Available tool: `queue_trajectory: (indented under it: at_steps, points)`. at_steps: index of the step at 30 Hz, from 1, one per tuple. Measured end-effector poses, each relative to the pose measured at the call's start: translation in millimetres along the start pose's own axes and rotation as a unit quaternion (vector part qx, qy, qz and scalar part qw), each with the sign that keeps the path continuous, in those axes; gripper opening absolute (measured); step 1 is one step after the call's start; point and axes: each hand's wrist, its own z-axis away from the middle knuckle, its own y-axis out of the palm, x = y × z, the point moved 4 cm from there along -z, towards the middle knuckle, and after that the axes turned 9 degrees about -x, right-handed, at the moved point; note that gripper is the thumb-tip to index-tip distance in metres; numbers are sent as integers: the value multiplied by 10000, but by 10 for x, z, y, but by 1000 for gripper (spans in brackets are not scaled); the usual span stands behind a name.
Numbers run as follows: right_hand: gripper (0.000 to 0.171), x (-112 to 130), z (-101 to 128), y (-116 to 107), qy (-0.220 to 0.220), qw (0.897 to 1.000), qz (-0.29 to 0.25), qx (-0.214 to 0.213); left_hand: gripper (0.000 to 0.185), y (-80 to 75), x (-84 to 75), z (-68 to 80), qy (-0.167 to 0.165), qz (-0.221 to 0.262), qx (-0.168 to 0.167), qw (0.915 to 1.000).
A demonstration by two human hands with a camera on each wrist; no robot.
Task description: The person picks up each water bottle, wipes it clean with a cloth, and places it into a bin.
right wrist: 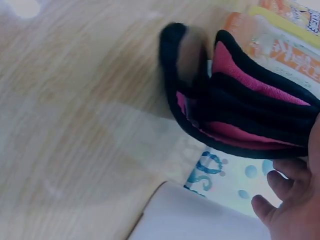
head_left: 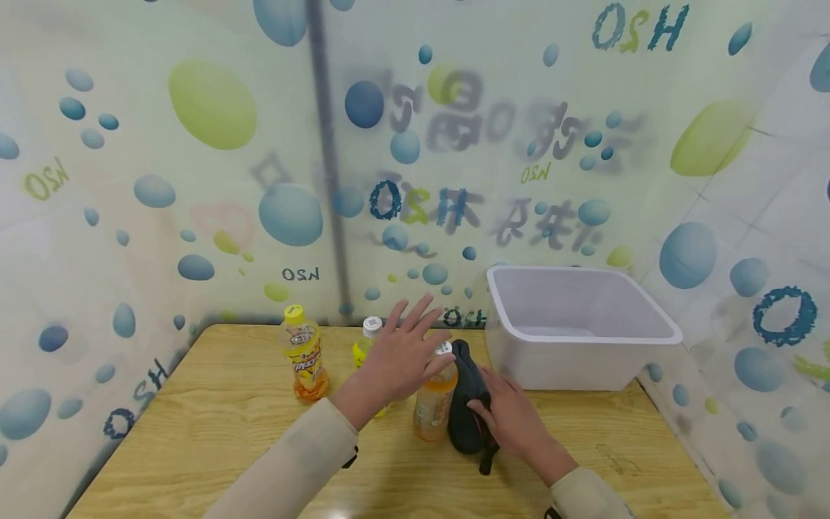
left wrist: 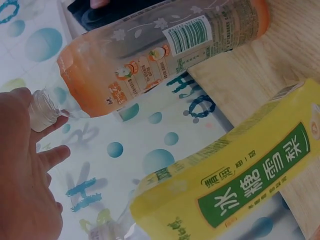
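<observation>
My left hand (head_left: 403, 358) has its fingers spread, with thumb and forefinger either side of the white cap of an orange drink bottle (head_left: 433, 407). In the left wrist view that bottle (left wrist: 135, 65) stands close to the hand; whether the fingers touch the cap I cannot tell. My right hand (head_left: 515, 418) grips a folded black fabric item (head_left: 468, 407) from its right side, just beside the orange bottle. In the right wrist view this black item (right wrist: 250, 105) shows a pink lining and a loop at one end.
Behind my left wrist stands a yellow-labelled bottle (head_left: 360, 353) with a white cap. Farther left is a yellow-capped bottle (head_left: 305, 360) of orange drink. A white plastic bin (head_left: 570, 360) sits at the back right of the wooden table (head_left: 214, 432). A patterned curtain (head_left: 402, 274) hangs behind.
</observation>
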Motion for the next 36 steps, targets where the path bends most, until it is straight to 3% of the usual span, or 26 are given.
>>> queue_trajectory:
  at_steps: [6, 17, 28, 36]
  points:
    - [65, 93, -37, -115, -155, 9992, -100, -356, 54, 22, 3, 13, -88, 180, 145, 9997]
    - [59, 324, -174, -506, -631, 9925, -104, -1046, 54, 81, -4, 52, -99, 109, 47, 9999]
    - [66, 532, -248, -506, -617, 9951, 499, -582, 54, 87, -20, 57, -137, 211, -154, 9996]
    - [69, 507, -204, -386, -732, 9898, 1072, -579, 53, 83, -23, 70, -207, 301, 53, 9993]
